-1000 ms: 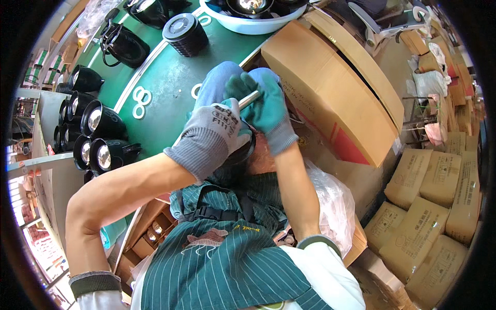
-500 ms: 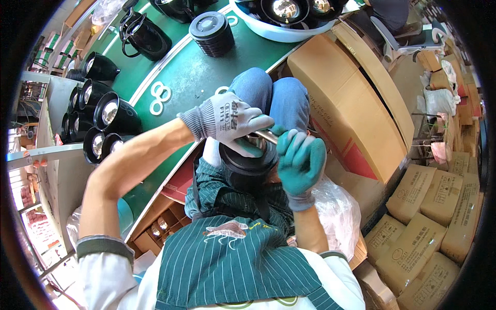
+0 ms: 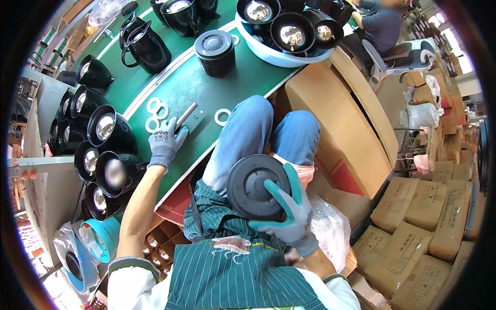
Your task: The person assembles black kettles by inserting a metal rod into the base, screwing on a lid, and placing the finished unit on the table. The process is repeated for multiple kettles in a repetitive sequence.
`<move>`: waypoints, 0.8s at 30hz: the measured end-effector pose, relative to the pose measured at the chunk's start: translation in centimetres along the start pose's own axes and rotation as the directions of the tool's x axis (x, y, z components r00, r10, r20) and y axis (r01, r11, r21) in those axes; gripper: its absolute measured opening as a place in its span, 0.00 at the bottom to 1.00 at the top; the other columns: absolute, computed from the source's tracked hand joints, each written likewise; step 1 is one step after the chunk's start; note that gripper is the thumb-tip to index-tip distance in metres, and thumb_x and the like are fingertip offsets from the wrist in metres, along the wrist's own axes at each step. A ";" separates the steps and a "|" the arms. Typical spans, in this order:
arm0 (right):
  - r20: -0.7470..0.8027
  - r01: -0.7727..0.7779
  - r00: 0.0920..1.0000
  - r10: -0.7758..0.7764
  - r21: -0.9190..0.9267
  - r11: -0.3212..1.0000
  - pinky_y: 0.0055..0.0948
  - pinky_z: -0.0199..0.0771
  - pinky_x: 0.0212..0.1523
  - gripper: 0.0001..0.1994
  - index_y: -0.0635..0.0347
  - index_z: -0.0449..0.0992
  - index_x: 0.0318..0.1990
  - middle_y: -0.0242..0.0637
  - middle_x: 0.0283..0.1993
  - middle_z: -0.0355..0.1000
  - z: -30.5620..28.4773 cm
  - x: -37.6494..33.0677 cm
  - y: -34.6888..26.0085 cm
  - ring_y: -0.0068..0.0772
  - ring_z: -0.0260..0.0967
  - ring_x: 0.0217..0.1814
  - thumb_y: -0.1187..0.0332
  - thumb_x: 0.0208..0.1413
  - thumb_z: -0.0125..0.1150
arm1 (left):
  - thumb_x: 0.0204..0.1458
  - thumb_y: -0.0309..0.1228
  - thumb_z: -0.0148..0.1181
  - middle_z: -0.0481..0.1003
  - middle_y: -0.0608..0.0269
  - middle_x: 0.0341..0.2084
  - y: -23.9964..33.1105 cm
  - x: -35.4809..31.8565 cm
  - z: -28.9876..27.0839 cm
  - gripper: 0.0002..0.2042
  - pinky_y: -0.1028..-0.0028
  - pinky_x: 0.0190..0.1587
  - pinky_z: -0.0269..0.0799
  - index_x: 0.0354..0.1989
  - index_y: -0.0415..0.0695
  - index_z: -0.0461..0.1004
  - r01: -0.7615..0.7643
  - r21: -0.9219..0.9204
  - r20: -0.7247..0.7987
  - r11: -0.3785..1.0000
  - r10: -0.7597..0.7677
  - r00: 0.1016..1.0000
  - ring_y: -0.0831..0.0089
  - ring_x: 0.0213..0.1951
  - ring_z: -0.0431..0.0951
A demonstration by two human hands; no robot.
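Note:
On my lap lies a black round plastic piece [image 3: 254,187], its flat disc face with a raised centre turned up. What is beneath the disc is hidden. My right hand [image 3: 293,211], in a grey and green glove, grips it at the right and lower edge, its fingers spread across the face. My left hand [image 3: 168,139], gloved too, is over the green tabletop [image 3: 206,93] and holds a short metal rod [image 3: 186,115] that points away from me. Several white rings [image 3: 153,124] lie just beside its fingers, and another white ring [image 3: 222,117] is farther right.
A stack of black lids [image 3: 215,54] stands ahead, with a black jug [image 3: 147,49] left of it. A pale blue basin [image 3: 268,53] holds black vessels with mirrored insides. More black vessels [image 3: 108,126] crowd the left. Cartons [image 3: 336,113] stand right; a person [image 3: 381,26] sits beyond.
My hands have moved apart. The left carried the metal rod away from my lap to the table by the rings. The right shifted from the rod onto the black piece, whose disc face now shows.

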State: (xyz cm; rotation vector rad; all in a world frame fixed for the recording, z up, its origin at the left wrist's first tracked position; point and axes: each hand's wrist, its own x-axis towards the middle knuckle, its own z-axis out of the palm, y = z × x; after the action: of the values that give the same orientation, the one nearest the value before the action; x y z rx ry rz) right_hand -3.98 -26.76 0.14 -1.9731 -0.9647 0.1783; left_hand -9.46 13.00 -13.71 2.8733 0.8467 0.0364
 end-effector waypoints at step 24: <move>0.539 -0.533 0.842 0.024 0.839 -0.111 0.50 0.57 0.76 0.34 0.66 0.51 0.77 0.48 0.78 0.56 11.3 25.7 1.4 0.45 0.59 0.77 0.48 0.76 0.35 | 0.37 0.42 0.81 0.70 0.41 0.64 -3.4 3.7 -28.1 0.27 0.54 0.63 0.72 0.42 0.39 0.79 -0.055 0.018 -0.709 0.998 0.052 0.704 0.42 0.61 0.75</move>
State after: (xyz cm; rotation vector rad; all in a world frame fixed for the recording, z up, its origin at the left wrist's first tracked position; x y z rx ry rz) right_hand 9.11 -1.89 -1.41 -0.5686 -0.2314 1.2244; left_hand -9.97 21.63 13.54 2.8559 0.8390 1.2279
